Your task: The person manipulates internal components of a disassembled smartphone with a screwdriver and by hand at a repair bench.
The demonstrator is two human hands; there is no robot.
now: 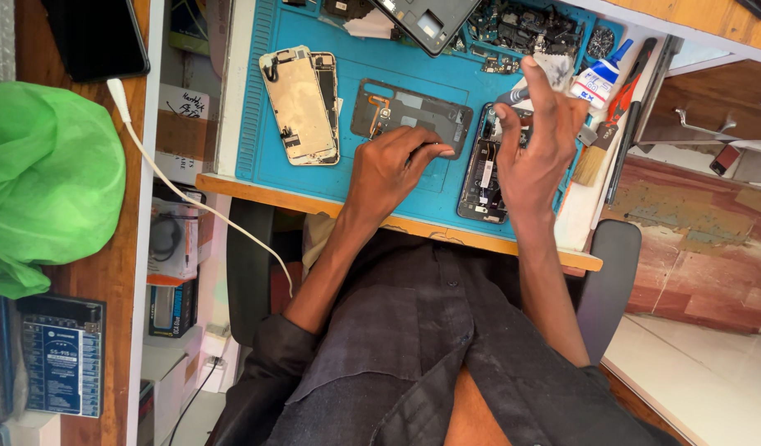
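Note:
My left hand [394,163] rests knuckles-up on the blue work mat [269,107], fingers curled, touching the lower edge of a dark grey phone back panel [413,111]. My right hand [536,136] is raised over an opened black phone body [482,177], pinching a thin grey tool [513,96] between thumb and fingers. A detached screen assembly with a metal plate [300,103] lies further left on the mat.
A glue bottle [599,81], a brush [594,157] and red-handled pliers [627,91] lie at the mat's right edge. Small parts fill tray slots [521,29] at the top. A green bag [46,177], a white cable [182,194] and a dark phone [95,37] sit left.

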